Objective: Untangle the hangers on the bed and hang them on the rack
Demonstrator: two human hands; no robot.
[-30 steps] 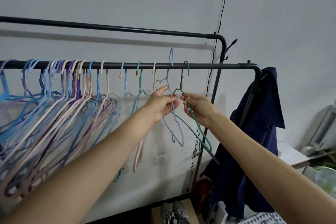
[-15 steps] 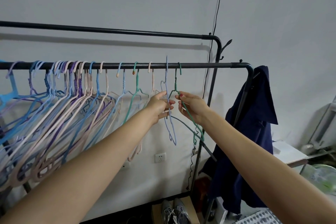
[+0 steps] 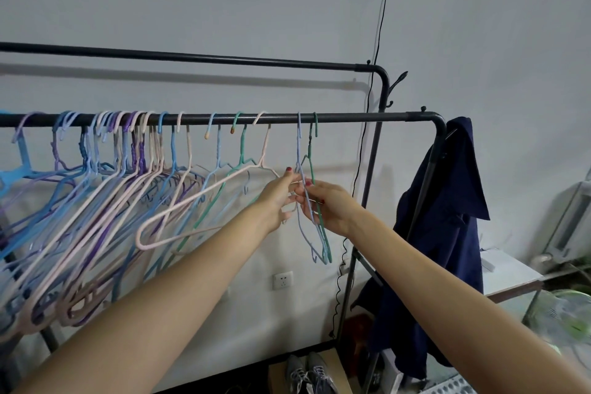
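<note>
Hangers [image 3: 315, 201] on rack [image 3: 351, 118], unlabelled

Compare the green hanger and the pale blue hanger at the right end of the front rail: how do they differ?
The green hanger hangs nearer the rail's bend; the pale blue hanger is next to it on the left. The right hand holds the green one, while the left hand is at the blue one's shoulder. Both are thin wire hangers hooked over the front rail, apart from the crowded bunch.
</note>
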